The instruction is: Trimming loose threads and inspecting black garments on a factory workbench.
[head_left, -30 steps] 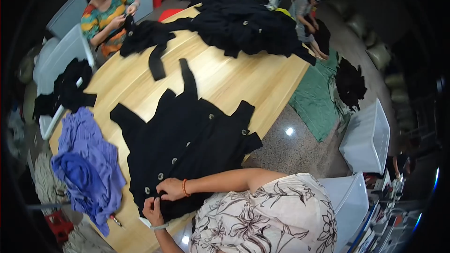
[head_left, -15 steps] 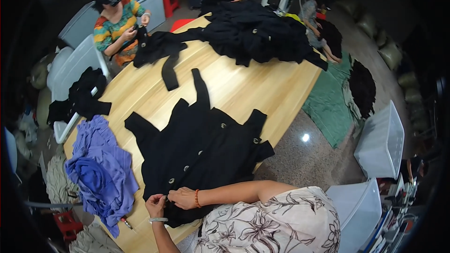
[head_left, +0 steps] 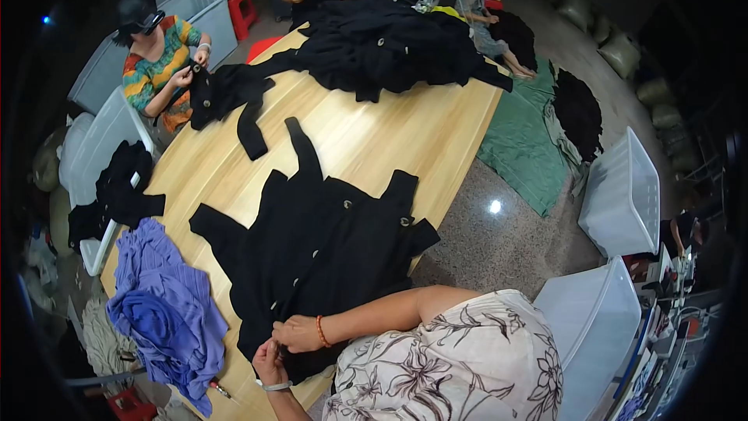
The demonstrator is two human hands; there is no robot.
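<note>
A black buttoned cardigan lies spread on the wooden table in front of me, sleeves pointing outward, with a row of round buttons down its front. At the near end of that row, my left hand and my right hand are close together, fingers closed on the cardigan's front edge. Whether a button sits between the fingertips cannot be made out. A pale bangle circles my left wrist, and a beaded bracelet my right.
Purple garments are heaped left on the table, a small red-ended tool nearby. Black garments cover the far end. Two people handle things across the table. White bins stand right; green cloth lies on the floor.
The whole view has shifted slightly. My left hand has come nearer to me and closer under the right, both still at the cardigan's edge. The person at the far end has lowered a raised hand.
</note>
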